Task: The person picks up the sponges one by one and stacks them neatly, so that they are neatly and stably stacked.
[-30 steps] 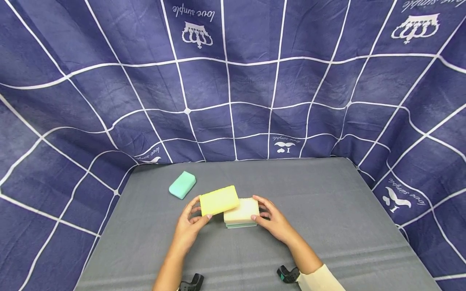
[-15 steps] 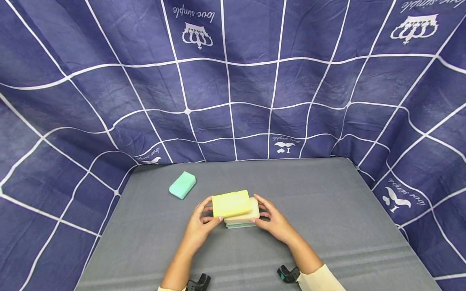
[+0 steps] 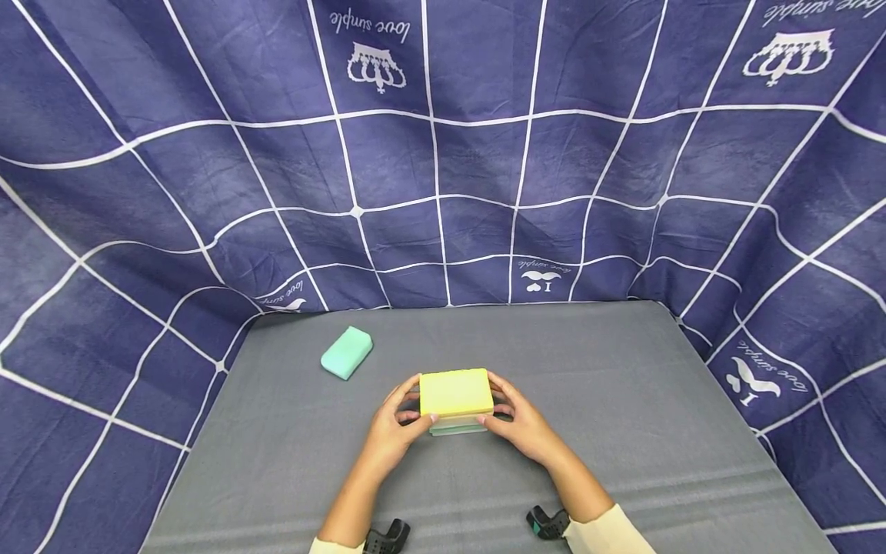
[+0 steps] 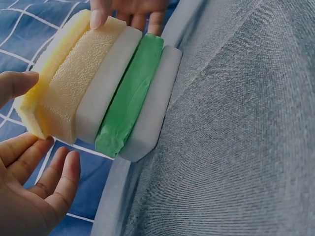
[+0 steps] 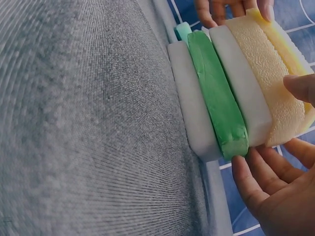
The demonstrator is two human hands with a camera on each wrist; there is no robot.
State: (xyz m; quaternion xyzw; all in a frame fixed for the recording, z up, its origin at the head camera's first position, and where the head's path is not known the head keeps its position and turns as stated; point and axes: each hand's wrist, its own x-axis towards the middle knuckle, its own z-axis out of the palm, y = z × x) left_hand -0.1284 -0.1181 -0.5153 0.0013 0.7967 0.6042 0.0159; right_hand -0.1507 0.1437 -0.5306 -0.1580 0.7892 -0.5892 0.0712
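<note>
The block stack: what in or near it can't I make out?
Head view: top of the beige block, hidden by the yellow block.
Left wrist: underside of the lowest block, hidden by gray cloth.
Right wrist: most of the turquoise block, behind the stack; part of the right hand, past the right edge.

Gray cloth (image 3: pixel 588 369) bears a stack (image 3: pixel 455 392) and teal block (image 3: pixel 347 353).

Stacked blocks (image 5: pixel 219 96) between two hands (image 5: pixel 284 200)
</note>
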